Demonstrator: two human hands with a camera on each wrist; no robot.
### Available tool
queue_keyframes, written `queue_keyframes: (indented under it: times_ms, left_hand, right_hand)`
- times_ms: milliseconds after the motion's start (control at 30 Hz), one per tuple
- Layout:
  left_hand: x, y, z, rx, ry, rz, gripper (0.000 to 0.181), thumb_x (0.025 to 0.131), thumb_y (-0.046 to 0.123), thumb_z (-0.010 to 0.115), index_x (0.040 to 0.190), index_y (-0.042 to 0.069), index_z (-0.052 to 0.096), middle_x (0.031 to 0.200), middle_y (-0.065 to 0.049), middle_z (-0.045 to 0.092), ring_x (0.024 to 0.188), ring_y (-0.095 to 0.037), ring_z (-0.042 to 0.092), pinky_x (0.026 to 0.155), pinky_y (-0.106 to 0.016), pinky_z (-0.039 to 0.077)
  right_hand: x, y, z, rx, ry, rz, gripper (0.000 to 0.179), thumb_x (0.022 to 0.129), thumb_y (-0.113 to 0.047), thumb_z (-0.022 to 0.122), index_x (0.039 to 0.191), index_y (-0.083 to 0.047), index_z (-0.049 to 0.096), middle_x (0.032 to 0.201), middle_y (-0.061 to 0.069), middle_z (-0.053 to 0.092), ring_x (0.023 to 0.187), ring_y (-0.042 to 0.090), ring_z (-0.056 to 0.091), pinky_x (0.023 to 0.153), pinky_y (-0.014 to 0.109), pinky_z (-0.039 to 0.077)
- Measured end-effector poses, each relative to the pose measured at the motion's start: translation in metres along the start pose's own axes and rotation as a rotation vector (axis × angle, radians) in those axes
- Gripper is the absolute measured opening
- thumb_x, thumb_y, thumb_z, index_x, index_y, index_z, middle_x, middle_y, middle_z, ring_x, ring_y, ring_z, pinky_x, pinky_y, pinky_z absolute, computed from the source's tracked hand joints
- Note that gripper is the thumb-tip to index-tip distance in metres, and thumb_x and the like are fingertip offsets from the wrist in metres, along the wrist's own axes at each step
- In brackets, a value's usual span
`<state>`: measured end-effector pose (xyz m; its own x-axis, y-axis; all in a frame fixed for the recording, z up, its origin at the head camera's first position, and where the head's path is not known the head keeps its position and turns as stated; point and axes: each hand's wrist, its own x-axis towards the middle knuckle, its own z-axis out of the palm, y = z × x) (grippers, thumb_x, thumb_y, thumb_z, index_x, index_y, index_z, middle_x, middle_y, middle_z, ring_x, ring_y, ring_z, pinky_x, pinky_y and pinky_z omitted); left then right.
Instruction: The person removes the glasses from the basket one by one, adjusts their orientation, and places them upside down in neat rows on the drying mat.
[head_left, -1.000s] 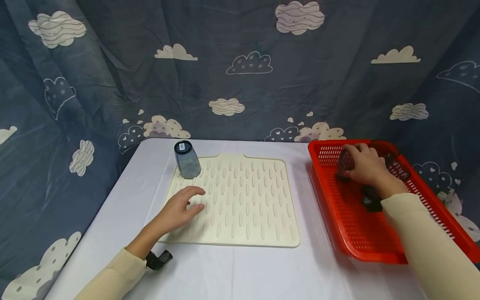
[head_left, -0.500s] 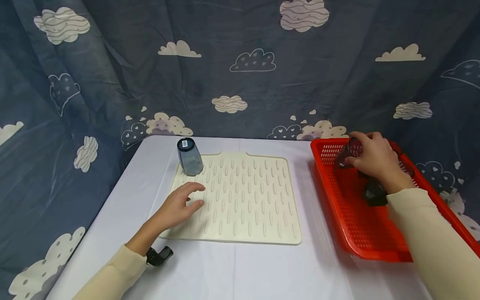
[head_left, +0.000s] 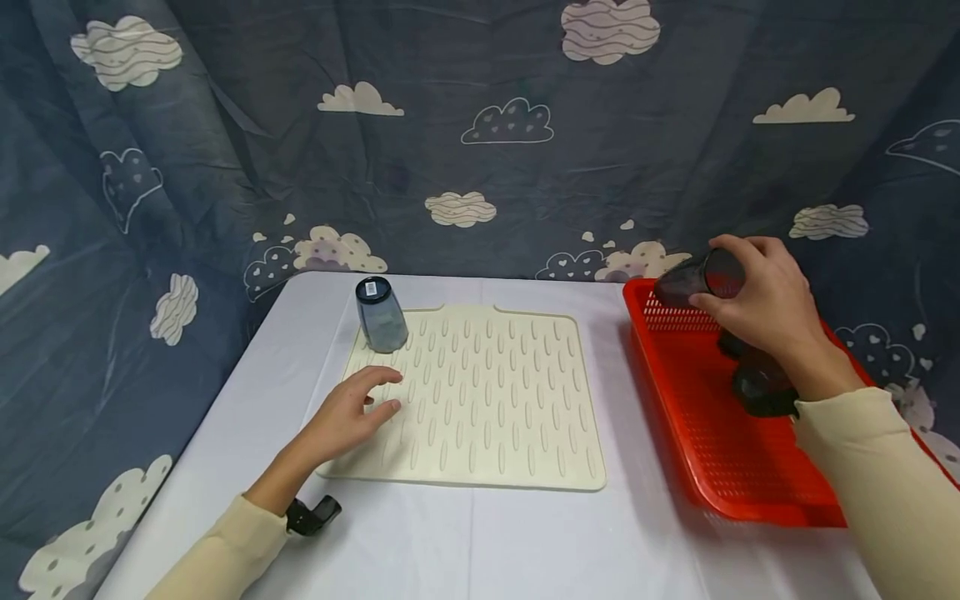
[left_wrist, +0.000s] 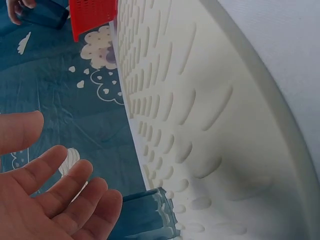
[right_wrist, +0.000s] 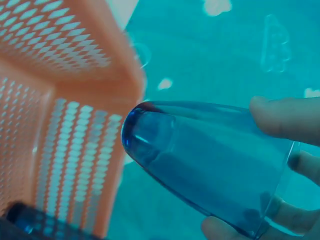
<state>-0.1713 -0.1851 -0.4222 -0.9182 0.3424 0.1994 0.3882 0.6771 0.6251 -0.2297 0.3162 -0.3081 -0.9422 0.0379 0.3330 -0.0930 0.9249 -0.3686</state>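
My right hand (head_left: 776, 308) grips a clear dark-tinted drinking glass (head_left: 677, 283) near its rim, above the far end of the red plastic basket (head_left: 678, 433). The glass lies tilted on its side, its base pointing left; in the right wrist view fingers and thumb spread around the mouth end. My left hand (head_left: 348, 421) hovers over the left part of a cream ridged mat (head_left: 487, 400), fingers loosely bent and holding nothing. Another tinted glass (head_left: 383, 323) stands upside down at the mat's far left corner.
Dark glassware (head_left: 761, 383), partly hidden by my right wrist, lies in the basket. A white cloth covers the table (head_left: 540, 542). Behind hangs a dark blue curtain (head_left: 420, 175) with cloud prints.
My right hand has lifted the glass up from among the others in the basket, toward its far rim. The left hand and the upside-down glass have hardly moved.
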Motion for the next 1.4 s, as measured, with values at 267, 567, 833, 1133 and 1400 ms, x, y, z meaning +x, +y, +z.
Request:
queue_keyframes:
  times_ms: [267,567,833,1133,1400]
  left_hand:
    - [-0.002,-0.002,-0.003,0.001,0.005,-0.007,0.035,0.092,0.010,0.066,0.126,0.002,0.062,0.127,-0.014,0.065,0.119,-0.031,0.061,0.085,-0.044,0.057]
    - [-0.001,-0.003,-0.007,-0.006,0.005,-0.012,0.036,0.092,0.009,0.066,0.127,0.002,0.061,0.129,-0.015,0.064,0.119,-0.032,0.061,0.086,-0.048,0.057]
    - [0.003,0.004,-0.009,-0.039,0.062,0.003,0.035,0.092,0.009,0.066,0.126,0.004,0.062,0.127,-0.014,0.065,0.117,-0.031,0.062,0.084,-0.044,0.057]
    - [0.006,0.022,-0.009,-0.069,0.152,0.072,0.033,0.091,0.006,0.067,0.123,0.007,0.064,0.124,-0.010,0.067,0.113,-0.027,0.065,0.082,-0.042,0.059]
    - [0.002,0.047,-0.008,-0.099,0.194,0.176,0.035,0.090,0.005,0.068,0.124,0.009,0.064,0.125,-0.007,0.067,0.111,-0.023,0.066,0.081,-0.036,0.060]
  right_hand:
    - [-0.013,-0.032,-0.011,0.122,0.038,-0.069,0.077,0.078,-0.021,0.082,0.146,-0.017,0.048,0.145,0.028,0.043,0.125,0.050,0.039,0.097,0.074,0.035]
    - [-0.031,-0.067,-0.009,0.198,0.036,-0.228,0.079,0.073,-0.011,0.086,0.144,-0.021,0.053,0.139,0.024,0.048,0.119,0.044,0.046,0.085,0.065,0.046]
    - [-0.046,-0.092,0.005,0.318,0.045,-0.295,0.075,0.070,-0.009,0.089,0.138,-0.019,0.058,0.137,0.017,0.053,0.114,0.035,0.054,0.073,-0.002,0.039]
    - [-0.068,-0.122,0.023,0.443,-0.025,-0.358,0.071,0.071,-0.006,0.087,0.136,-0.012,0.058,0.134,0.013,0.053,0.111,0.029,0.054,0.074,0.048,0.061]
    - [-0.085,-0.141,0.036,0.528,-0.092,-0.400,0.068,0.069,-0.004,0.088,0.131,-0.013,0.061,0.133,0.007,0.055,0.106,0.020,0.057,0.074,0.019,0.058]
